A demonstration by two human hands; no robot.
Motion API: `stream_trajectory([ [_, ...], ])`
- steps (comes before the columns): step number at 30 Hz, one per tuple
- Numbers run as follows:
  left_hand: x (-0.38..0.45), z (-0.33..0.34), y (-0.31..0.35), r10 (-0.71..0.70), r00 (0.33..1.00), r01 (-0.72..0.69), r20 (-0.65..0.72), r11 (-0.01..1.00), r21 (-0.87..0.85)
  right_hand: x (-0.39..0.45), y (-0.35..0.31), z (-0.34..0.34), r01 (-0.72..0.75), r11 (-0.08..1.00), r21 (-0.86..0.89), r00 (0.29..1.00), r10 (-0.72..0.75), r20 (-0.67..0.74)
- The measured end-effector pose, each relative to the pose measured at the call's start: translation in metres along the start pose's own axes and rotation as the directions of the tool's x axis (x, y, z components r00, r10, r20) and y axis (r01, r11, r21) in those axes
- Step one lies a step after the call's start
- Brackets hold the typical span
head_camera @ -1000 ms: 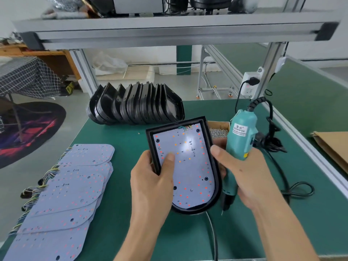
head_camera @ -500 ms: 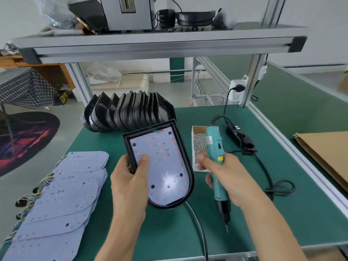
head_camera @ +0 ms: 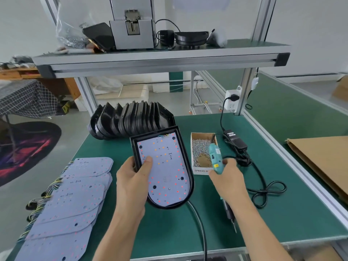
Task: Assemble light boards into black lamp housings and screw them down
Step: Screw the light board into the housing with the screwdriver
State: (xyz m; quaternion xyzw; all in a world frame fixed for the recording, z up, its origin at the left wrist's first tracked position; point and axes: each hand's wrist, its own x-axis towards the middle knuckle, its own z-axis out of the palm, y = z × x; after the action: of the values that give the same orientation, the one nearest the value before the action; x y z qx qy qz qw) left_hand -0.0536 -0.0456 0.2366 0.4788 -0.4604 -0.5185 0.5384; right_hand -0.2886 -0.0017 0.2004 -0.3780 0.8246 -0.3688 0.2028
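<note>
While the left hand (head_camera: 131, 183) grips the black D-shaped plastic lamp housing (head_camera: 189, 178) by its left rim, thumb pressing the pale-blue LED light board (head_camera: 165, 170) inside, it hovers above the green bench mat (head_camera: 282, 204). It seems light and stiff (the board probably fragile). Its long axis runs away from the person, rounded end nearest. The right hand (head_camera: 227, 178) clasps a teal electric screwdriver (head_camera: 216, 161).

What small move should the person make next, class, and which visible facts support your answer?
Probably dip the electric screwdriver tip into the screw box to pick up a screw. The light board already sits inside the black housing, steadied by the left hand, while the right hand holds the driver beside the box.
</note>
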Motion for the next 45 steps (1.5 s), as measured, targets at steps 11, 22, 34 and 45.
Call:
stream_trajectory([
  [11, -0.007, 0.009, -0.004, 0.019, 0.998, -0.02, 0.052, 0.999, 0.027, -0.008, 0.007, -0.009, 0.052, 0.989, -0.139, 0.996, -0.041, 0.078],
  [22, -0.008, 0.009, 0.015, -0.001, 1.0, 0.0, 0.028, 0.998, 0.059, -0.076, 0.004, -0.036, 0.249, 0.927, -0.281, 0.945, -0.296, -0.141],
  [34, -0.021, 0.027, 0.05, 0.114, 0.981, -0.118, 0.157, 0.993, 0.016, -0.082, -0.036, -0.025, 0.162, 0.647, 0.745, 0.83, -0.497, 0.251],
  [45, -0.009, 0.008, 0.095, 0.091, 0.988, -0.052, 0.125, 0.956, -0.287, -0.118, 0.014, 0.039, 0.344, 0.926, -0.156, 0.933, -0.32, 0.163],
])
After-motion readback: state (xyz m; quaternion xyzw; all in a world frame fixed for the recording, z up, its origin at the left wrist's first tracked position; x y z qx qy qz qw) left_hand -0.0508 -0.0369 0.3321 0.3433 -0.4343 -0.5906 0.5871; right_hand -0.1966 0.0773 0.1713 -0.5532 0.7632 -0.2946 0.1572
